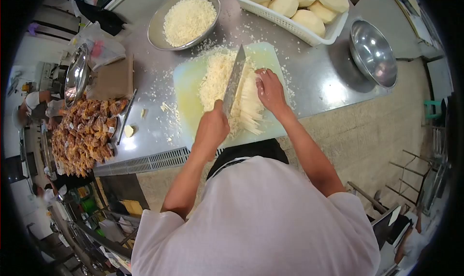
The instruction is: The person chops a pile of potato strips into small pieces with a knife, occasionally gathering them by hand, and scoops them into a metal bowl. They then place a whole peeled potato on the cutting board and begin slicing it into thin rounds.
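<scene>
My left hand [212, 127] is wrapped round the handle of a large kitchen knife [235, 80]. The blade points away from me and lies between a heap of finely chopped pale vegetable [214, 82] on its left and longer vegetable strips [250, 107] on its right. With fingers curled in, my right hand [271, 91] rests on the right side of the strips, close to the blade; its fingertips are partly hidden. Everything lies on a pale green cutting board [186, 90], which is strewn with small bits.
Behind the board stand a steel bowl of chopped vegetable [153, 27] and a white basket [314, 38] of peeled root vegetables. A steel bowl [372, 53] is at right. At left lie a thin rod [126, 116], a brown pile [84, 136] and a cardboard piece [113, 80]. People work farther off.
</scene>
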`<action>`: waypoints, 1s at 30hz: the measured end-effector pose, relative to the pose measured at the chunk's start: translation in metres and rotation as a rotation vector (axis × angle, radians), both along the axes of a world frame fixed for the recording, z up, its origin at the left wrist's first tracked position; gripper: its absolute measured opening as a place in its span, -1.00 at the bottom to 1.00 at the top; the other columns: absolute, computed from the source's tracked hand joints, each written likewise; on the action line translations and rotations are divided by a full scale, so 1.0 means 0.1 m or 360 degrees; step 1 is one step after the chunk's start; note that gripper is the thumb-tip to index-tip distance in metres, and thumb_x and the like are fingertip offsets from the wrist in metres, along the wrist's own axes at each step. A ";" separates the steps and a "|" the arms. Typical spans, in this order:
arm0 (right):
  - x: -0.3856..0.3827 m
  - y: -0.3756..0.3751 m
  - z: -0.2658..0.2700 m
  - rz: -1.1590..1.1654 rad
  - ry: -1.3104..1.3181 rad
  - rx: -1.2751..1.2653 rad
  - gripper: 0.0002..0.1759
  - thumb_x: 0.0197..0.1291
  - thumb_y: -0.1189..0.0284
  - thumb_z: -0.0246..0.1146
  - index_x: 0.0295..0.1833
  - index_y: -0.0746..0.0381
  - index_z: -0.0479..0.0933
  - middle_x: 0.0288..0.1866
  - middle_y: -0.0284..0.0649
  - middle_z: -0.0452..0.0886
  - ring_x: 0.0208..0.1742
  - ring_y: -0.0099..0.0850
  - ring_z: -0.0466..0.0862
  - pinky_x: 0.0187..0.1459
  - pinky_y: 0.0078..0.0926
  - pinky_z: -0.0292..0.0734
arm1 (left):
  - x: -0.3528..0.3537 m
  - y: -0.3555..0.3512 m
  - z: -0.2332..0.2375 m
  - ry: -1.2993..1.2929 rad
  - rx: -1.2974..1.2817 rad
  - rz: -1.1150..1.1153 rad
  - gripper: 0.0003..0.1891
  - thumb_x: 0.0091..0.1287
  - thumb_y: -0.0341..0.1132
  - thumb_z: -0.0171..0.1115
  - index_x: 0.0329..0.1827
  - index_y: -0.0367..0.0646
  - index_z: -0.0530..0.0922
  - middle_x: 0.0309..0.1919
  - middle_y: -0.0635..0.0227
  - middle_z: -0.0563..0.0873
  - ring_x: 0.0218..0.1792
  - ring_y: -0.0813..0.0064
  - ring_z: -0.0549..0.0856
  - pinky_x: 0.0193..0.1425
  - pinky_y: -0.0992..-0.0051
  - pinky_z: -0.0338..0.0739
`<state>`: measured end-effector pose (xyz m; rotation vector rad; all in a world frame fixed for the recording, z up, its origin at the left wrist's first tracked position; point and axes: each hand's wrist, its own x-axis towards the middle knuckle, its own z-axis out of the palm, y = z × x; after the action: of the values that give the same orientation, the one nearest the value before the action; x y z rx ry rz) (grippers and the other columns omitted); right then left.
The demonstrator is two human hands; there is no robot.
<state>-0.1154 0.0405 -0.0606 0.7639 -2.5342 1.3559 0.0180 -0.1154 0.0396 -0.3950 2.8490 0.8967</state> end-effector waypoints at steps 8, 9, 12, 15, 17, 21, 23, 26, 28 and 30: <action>0.13 -0.19 -0.03 -0.0251 0.0215 0.0323 -0.74 0.04 0.54 0.17 -0.09 0.26 0.49 -0.08 -0.12 0.47 -0.02 -0.09 0.44 0.01 -0.14 0.38 | -0.26 -0.04 -0.10 -0.0067 -0.0024 -0.0167 -0.71 0.19 -0.53 0.08 -0.01 -0.36 0.36 -0.52 -0.22 0.59 -0.39 -0.20 0.62 -0.29 0.02 0.48; 0.13 -0.19 -0.04 -0.0244 0.0213 0.0314 -0.74 0.04 0.54 0.18 -0.09 0.25 0.49 -0.08 -0.12 0.47 -0.01 -0.10 0.44 0.02 -0.14 0.37 | -0.22 -0.02 0.13 -0.0120 -0.0036 -0.0158 -0.70 0.17 -0.54 0.08 -0.01 -0.36 0.36 -0.52 -0.23 0.58 -0.40 -0.20 0.62 -0.30 0.02 0.48; 0.12 -0.19 -0.04 -0.0263 0.0224 0.0330 -0.74 0.04 0.53 0.18 -0.09 0.24 0.50 -0.07 -0.13 0.46 0.01 -0.11 0.43 0.03 -0.14 0.36 | -0.17 0.05 0.04 -0.0134 -0.0086 -0.0195 -0.71 0.11 -0.57 0.09 -0.07 -0.38 0.35 -0.53 -0.26 0.59 -0.41 -0.21 0.63 -0.31 -0.01 0.48; 0.15 -0.19 -0.03 -0.0245 0.0210 0.0374 -0.75 0.06 0.52 0.18 -0.08 0.23 0.50 -0.06 -0.13 0.46 0.02 -0.10 0.43 0.03 -0.14 0.36 | -0.33 0.02 -0.35 -0.0095 -0.0113 -0.0296 -0.69 0.16 -0.54 0.07 -0.02 -0.37 0.35 -0.52 -0.26 0.59 -0.38 -0.22 0.63 -0.30 -0.01 0.48; 0.13 -0.17 -0.03 -0.0239 0.0186 0.0388 -0.75 0.06 0.51 0.18 -0.08 0.23 0.50 -0.06 -0.13 0.45 0.02 -0.10 0.43 0.03 -0.14 0.36 | -0.45 -0.02 -0.34 -0.0040 -0.0039 -0.0329 -0.69 0.17 -0.54 0.06 -0.02 -0.39 0.34 -0.52 -0.28 0.59 -0.38 -0.23 0.63 -0.29 -0.02 0.48; 0.14 -0.20 -0.03 -0.0279 0.0235 0.0354 -0.76 0.08 0.51 0.17 -0.09 0.24 0.50 -0.06 -0.12 0.45 0.02 -0.09 0.43 0.03 -0.12 0.36 | -0.22 0.10 0.21 -0.0264 -0.0088 -0.0208 -0.74 0.11 -0.58 0.06 -0.11 -0.41 0.35 -0.49 -0.26 0.60 -0.36 -0.23 0.64 -0.27 0.01 0.51; 0.15 -0.19 -0.04 -0.0280 0.0237 0.0377 -0.76 0.08 0.51 0.17 -0.09 0.24 0.50 -0.06 -0.11 0.45 0.01 -0.09 0.43 0.02 -0.12 0.36 | -0.21 0.09 -0.20 -0.0223 -0.0104 -0.0228 -0.75 0.11 -0.59 0.05 -0.13 -0.41 0.35 -0.51 -0.25 0.60 -0.37 -0.23 0.64 -0.29 0.01 0.51; 0.15 -0.18 -0.06 -0.0269 0.0236 0.0393 -0.75 0.08 0.51 0.18 -0.08 0.24 0.50 -0.07 -0.11 0.45 0.01 -0.08 0.42 0.03 -0.11 0.35 | -0.44 0.02 -0.38 -0.0009 -0.0010 -0.0383 -0.77 0.11 -0.60 0.04 -0.15 -0.43 0.34 -0.52 -0.24 0.60 -0.39 -0.23 0.63 -0.29 0.00 0.50; 0.14 -0.19 -0.04 -0.0234 0.0183 0.0360 -0.74 0.07 0.50 0.18 -0.08 0.25 0.49 -0.07 -0.10 0.44 0.02 -0.08 0.42 0.04 -0.11 0.34 | -0.37 0.01 -0.07 -0.0041 -0.0033 -0.0347 -0.76 0.13 -0.58 0.05 -0.13 -0.40 0.34 -0.51 -0.26 0.60 -0.39 -0.22 0.63 -0.30 0.00 0.49; 0.15 -0.20 -0.03 -0.0249 0.0173 0.0365 -0.74 0.06 0.51 0.19 -0.07 0.25 0.49 -0.06 -0.10 0.44 0.02 -0.08 0.41 0.04 -0.11 0.34 | -0.23 0.06 0.17 -0.0177 -0.0087 -0.0277 -0.75 0.14 -0.56 0.05 -0.10 -0.38 0.36 -0.49 -0.27 0.60 -0.40 -0.21 0.63 -0.31 0.02 0.49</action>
<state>-0.1006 0.0209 -0.0639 0.6405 -2.6280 0.9617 -0.0050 -0.1093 0.0564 -0.1922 2.7592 0.7420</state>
